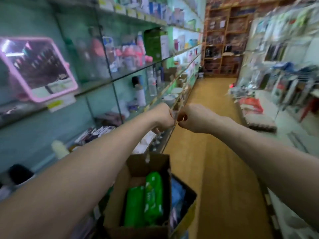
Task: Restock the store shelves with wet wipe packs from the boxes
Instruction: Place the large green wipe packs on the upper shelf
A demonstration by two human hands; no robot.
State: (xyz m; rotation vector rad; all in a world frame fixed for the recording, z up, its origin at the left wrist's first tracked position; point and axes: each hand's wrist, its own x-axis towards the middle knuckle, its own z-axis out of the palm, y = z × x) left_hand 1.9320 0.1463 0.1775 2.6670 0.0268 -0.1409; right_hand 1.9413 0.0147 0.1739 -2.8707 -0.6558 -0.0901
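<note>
As left hand [163, 118] and right hand [193, 119] pinch tape [175, 115], aisle [217, 152] lies open.

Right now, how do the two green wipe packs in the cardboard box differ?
The right pack stands higher than the left pack. The right pack shows white print on a brighter face. The left pack looks plainer and darker. Both are green and stand upright side by side in the open cardboard box.

Shop aisle: stocked glass shelves [138, 69], price tags [55, 105].
</note>
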